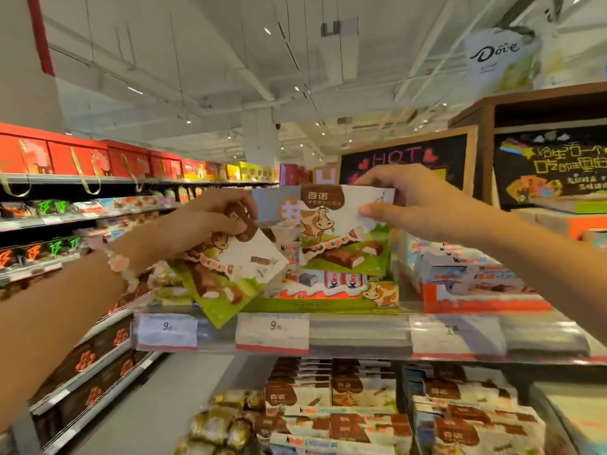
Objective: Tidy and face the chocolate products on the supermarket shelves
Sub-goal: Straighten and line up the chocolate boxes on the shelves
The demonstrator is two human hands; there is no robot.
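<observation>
One cow-print pack (341, 231) is pinched upright by the right hand (417, 205), another tilted pack (230, 274) is gripped by the left hand (210, 221); that loosely held one could easily get dropped.

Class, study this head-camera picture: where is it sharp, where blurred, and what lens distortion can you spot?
Head view: sharpest on the upright cow-print chocolate box pinched by the right hand; the left hand and its tilted box are softer; price tags smear; shelf edges bow from wide-angle distortion.
</observation>
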